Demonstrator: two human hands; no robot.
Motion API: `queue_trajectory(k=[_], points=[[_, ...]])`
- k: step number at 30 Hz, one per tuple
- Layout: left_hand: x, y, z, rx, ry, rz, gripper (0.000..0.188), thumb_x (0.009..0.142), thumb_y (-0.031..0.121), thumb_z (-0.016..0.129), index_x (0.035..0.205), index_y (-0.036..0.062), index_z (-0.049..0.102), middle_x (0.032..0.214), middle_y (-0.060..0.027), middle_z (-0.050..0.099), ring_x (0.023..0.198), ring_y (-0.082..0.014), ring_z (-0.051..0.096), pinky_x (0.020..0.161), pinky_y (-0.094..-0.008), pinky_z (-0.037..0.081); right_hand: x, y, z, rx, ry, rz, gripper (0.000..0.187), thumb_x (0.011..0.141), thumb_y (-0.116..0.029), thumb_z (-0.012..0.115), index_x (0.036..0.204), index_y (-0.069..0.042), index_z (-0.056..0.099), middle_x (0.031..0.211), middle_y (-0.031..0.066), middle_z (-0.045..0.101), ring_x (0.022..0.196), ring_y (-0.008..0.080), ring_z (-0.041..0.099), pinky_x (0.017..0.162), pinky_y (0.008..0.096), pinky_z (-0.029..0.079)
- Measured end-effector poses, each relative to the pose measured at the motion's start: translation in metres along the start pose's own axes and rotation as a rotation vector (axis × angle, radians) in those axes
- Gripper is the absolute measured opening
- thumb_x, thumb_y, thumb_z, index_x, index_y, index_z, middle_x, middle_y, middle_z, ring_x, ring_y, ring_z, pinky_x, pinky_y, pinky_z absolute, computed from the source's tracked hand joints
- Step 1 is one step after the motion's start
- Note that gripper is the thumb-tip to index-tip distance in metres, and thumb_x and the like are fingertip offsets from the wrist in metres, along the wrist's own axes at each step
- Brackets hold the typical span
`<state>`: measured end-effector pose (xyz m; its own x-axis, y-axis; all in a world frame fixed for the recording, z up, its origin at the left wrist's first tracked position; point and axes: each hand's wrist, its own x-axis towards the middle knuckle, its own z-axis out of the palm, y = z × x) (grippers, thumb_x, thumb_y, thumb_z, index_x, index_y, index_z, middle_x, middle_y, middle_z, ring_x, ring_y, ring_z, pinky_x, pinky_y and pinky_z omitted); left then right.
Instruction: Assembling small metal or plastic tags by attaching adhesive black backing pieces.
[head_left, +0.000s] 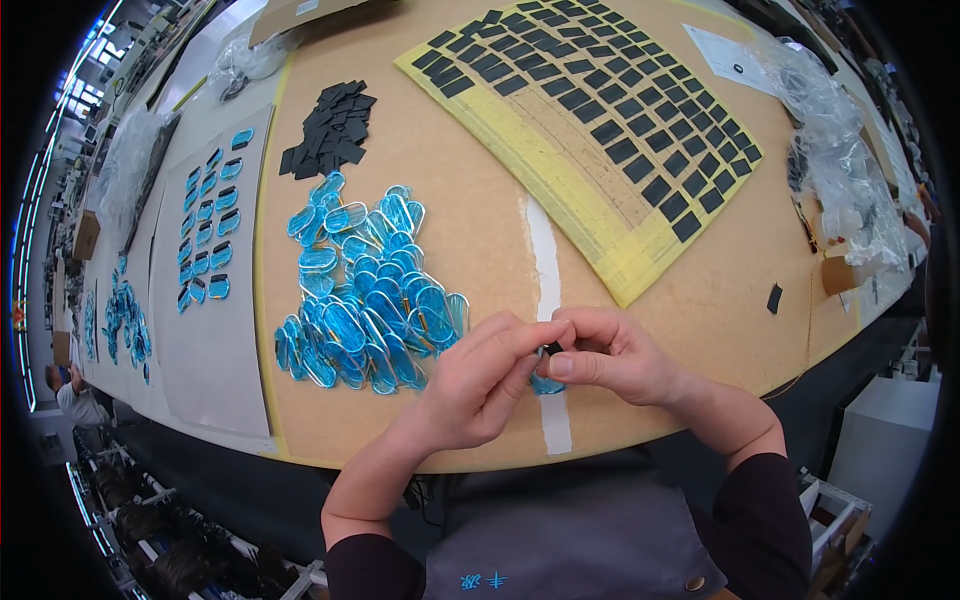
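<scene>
Close to the table's near edge, my left hand (pixel 478 380) and my right hand (pixel 620 358) meet, fingers pinched together. Between their fingertips is a small black piece (pixel 553 348), with a blue film-covered oval piece (pixel 546 385) showing just beneath it. Fingers hide how the two are joined. Left of my left hand lies a heap of similar blue oval pieces (pixel 370 300) with pale rims. Beyond that heap is a loose pile of black rectangular patches (pixel 332 130).
A yellow-edged board (pixel 600 245) carries rows of black patches at the back right. On a grey sheet (pixel 225 370) at left, blue ovals with black ends lie in columns. Clear plastic bags (pixel 840 170) and a brown tape roll (pixel 840 275) are at right. A white strip (pixel 545 260) crosses the table.
</scene>
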<state>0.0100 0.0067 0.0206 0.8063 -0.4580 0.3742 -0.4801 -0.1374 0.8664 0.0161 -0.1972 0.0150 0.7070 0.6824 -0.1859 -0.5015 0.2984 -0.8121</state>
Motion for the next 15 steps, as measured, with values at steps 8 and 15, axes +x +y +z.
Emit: queue_trajectory(k=[8,15], points=[[-0.003,-0.004,-0.001,0.028,0.018,-0.036,0.031,0.085,-0.009,0.054,0.114,-0.0013,0.063,0.078,-0.0085,0.057,0.066,-0.0182,0.056,0.059,-0.0272,0.044,0.001,0.001,-0.002,-0.203,0.044,-0.083,0.010,0.093,-0.011,0.064,0.093,-0.001,0.064,0.087,0.0009,0.062,0.081,0.0052,0.054,0.072,0.0222,0.044],[-0.005,-0.005,-0.002,0.078,-0.012,-0.118,0.029,0.087,-0.007,0.054,0.115,-0.0011,0.062,0.080,-0.0089,0.059,0.068,-0.0177,0.056,0.061,-0.0270,0.045,0.003,-0.009,-0.003,-0.696,0.076,-0.174,0.021,0.092,-0.017,0.065,0.080,0.000,0.059,0.073,0.0057,0.055,0.068,0.0141,0.049,0.062,0.0291,0.039]])
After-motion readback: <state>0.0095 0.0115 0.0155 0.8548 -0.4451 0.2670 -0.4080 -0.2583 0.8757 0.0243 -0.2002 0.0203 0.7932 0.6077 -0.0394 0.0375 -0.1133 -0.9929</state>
